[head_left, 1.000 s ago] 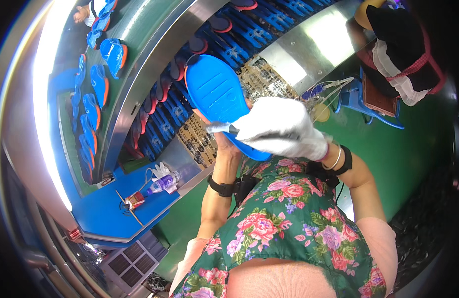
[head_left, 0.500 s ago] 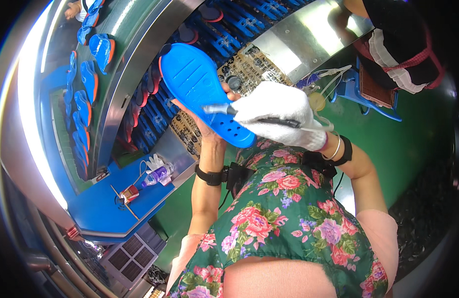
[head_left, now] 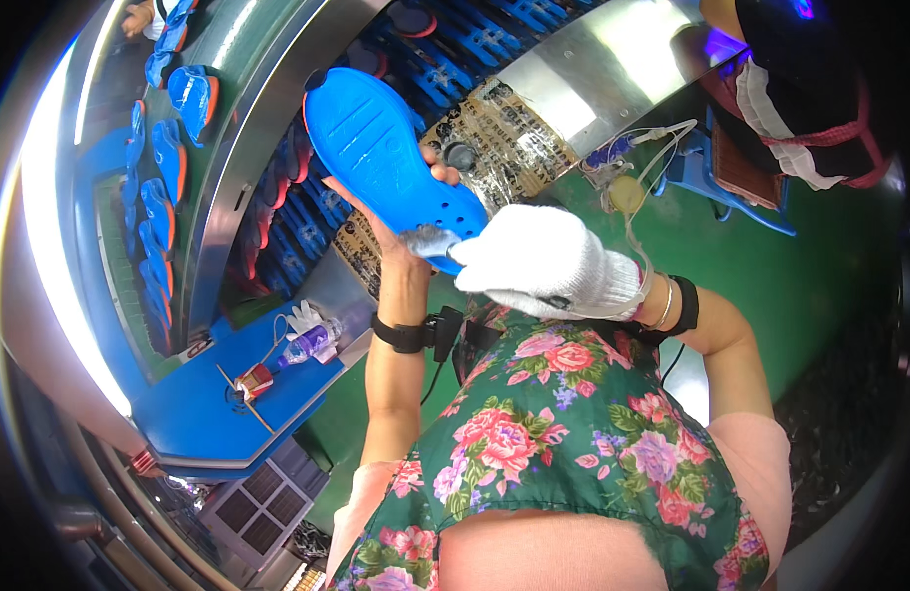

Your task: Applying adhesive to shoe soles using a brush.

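Note:
My left hand [head_left: 387,234] is bare and closed around the edges of a blue shoe sole [head_left: 368,143] with an orange-red rim, its broad end pointing up and away. Grooves cross the broad part, and small holes dot the narrower near end. In a white knitted glove, my right hand [head_left: 549,258] grips a brush [head_left: 430,241]; most of its handle is hidden by the glove. The grey bristles lie over the near end of the sole, by the left edge. A thin pale tube [head_left: 632,231] runs to the gloved hand.
Several blue and orange soles [head_left: 169,163] lie on the green conveyor [head_left: 224,59] at left. Behind the held sole, dark and blue pieces fill a rack [head_left: 440,74] beside a taped board [head_left: 504,138]. A purple-labelled bottle [head_left: 307,345] lies on the blue table. Another person sits at upper right.
The brush and my right hand have moved down toward the near end of the sole. The sole and my left hand have shifted slightly left and up.

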A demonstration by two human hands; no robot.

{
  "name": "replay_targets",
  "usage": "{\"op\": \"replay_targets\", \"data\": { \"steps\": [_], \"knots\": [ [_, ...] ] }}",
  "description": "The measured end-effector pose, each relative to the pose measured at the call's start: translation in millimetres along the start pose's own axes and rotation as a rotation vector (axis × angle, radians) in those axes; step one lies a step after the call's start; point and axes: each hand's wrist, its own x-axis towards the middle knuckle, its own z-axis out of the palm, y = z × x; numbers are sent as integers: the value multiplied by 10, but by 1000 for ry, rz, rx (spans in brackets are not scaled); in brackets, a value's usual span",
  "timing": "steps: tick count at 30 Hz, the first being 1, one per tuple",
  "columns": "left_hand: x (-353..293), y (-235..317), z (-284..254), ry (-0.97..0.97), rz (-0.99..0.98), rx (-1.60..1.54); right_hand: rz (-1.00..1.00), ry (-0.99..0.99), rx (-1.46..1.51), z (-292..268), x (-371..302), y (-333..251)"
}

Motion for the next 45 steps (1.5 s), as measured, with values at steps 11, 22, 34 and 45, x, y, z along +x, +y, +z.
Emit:
{"op": "replay_targets", "data": {
  "steps": [11,22,34,45],
  "knots": [
    [99,215,-214,-95,-291,-111,-22,-163,-32,0,-52,1],
    [147,283,-412,-44,-507,39,4,-375,115,11,-25,101],
    [207,105,-437,19,-428,-100,853,21,716,-306,98,211],
    [-188,-377,-72,228,-193,539,534,33,140,-511,188,381]
  ]
}}
